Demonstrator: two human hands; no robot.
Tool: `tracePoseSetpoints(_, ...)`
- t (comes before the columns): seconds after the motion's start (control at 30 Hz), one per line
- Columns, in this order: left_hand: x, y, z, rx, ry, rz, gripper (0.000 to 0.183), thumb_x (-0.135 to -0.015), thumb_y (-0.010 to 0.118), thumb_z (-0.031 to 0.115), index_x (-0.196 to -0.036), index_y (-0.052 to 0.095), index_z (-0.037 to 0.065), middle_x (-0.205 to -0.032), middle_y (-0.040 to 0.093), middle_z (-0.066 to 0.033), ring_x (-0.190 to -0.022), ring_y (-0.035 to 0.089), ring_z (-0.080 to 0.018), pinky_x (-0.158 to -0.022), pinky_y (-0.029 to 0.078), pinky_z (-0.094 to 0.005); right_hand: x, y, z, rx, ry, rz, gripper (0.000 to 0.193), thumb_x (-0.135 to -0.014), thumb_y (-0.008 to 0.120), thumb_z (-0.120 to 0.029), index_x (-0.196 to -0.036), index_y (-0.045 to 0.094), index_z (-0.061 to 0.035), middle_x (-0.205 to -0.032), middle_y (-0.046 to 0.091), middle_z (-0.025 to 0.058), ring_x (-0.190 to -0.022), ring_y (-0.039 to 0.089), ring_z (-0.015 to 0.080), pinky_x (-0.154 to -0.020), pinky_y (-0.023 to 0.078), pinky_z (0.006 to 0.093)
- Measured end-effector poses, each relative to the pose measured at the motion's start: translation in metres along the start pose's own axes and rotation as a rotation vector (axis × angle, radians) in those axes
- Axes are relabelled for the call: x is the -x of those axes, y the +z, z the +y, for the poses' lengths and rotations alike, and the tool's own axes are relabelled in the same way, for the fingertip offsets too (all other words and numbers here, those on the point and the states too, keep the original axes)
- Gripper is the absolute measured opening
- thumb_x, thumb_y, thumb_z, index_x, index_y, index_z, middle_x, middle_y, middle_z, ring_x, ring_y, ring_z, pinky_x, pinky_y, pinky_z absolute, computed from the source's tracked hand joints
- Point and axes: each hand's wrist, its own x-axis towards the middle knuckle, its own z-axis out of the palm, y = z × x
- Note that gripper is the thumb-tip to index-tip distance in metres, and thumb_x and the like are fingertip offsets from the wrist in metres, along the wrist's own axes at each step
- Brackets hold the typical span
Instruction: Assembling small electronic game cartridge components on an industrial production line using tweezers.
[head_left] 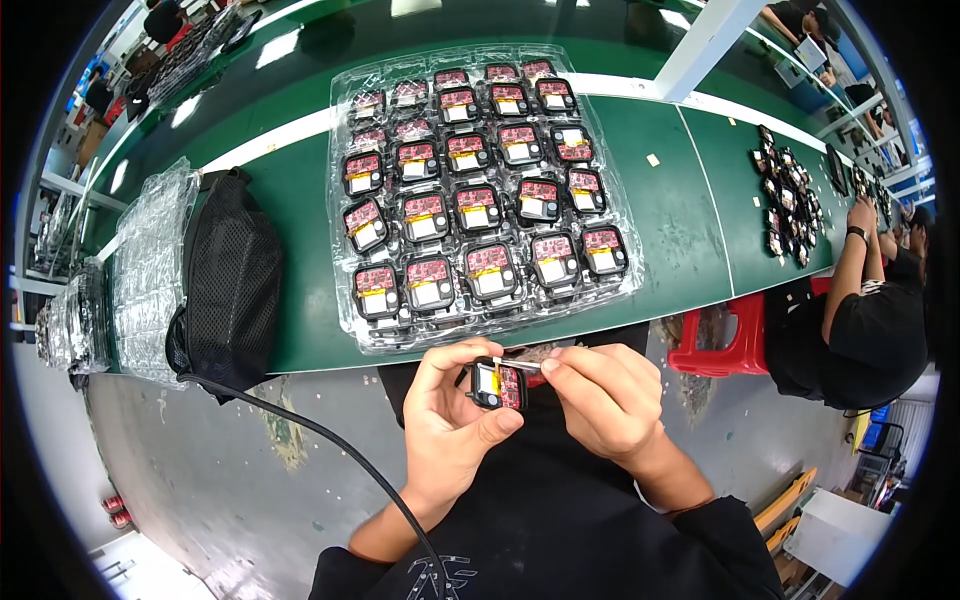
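Observation:
My left hand (440,430) grips a small black-cased device (497,385) between thumb and fingers, above my lap at the table's near edge. Its open face shows a red circuit board beside a white block with a yellow strip. Pinched in my right hand (610,400) is a slim silver tool (522,365), apparently tweezers, whose tip meets the device's upper edge. Whether the tip grasps anything is too small to tell. Beyond my hands, a clear plastic tray (634,262) bears rows of similar devices (490,271), most with red boards facing up.
On the green table (680,215), a black mesh bag (235,265) lies left of the tray beside clear empty trays (148,270). A black cable (330,432) runs toward me. At right are a heap of devices (785,195), a red stool (715,340) and a seated person (870,335).

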Motion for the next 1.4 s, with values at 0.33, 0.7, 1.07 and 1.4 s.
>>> tracePoseSetpoints(0.33, 0.002, -0.003, -0.002, -0.001, -0.007, 0.001, 0.062, -0.078, 0.09, 0.004, -0.128, 0.053, 0.001, -0.134, 0.052, -0.0142, -0.125, 0.055, -0.022, -0.099, 0.054, -0.0317, 0.002, 0.002, -0.001, 0.004, -0.011, -0.012, 0.026, -0.07, 0.075, 0.0, -0.096, 0.076, -0.0007, -0.092, 0.072, 0.0074, -0.068, 0.065, 0.0199, -0.057, 0.051, 0.0308)
tracePoseSetpoints(0.7, 0.003, -0.003, -0.001, -0.009, -0.007, 0.013, 0.061, -0.079, 0.088, 0.003, -0.129, 0.053, 0.002, -0.135, 0.052, -0.0136, -0.124, 0.054, -0.0212, -0.096, 0.054, -0.0307, 0.006, 0.006, -0.005, -0.034, 0.043, 0.011, 0.027, -0.069, 0.08, 0.007, -0.094, 0.073, -0.0001, -0.09, 0.071, 0.009, -0.064, 0.064, 0.0215, -0.055, 0.05, 0.0309)
tracePoseSetpoints(1.07, 0.004, -0.005, -0.004, 0.025, -0.006, 0.032, 0.058, -0.081, 0.086, 0.001, -0.129, 0.053, 0.002, -0.135, 0.051, -0.0133, -0.119, 0.056, -0.0178, -0.089, 0.056, -0.0272, 0.007, 0.008, -0.009, -0.056, 0.085, 0.011, 0.029, -0.067, 0.078, 0.01, -0.094, 0.072, 0.0005, -0.089, 0.071, 0.0112, -0.062, 0.063, 0.0232, -0.055, 0.05, 0.0311)
tracePoseSetpoints(1.4, 0.005, -0.004, -0.005, -0.001, -0.019, 0.033, 0.058, -0.081, 0.086, 0.0, -0.128, 0.053, 0.002, -0.135, 0.05, -0.0139, -0.118, 0.055, -0.017, -0.086, 0.056, -0.0262, 0.007, 0.01, -0.008, -0.054, 0.071, -0.002, 0.031, -0.066, 0.079, 0.011, -0.094, 0.073, 0.0003, -0.089, 0.071, 0.0103, -0.062, 0.063, 0.0226, -0.055, 0.05, 0.0308)
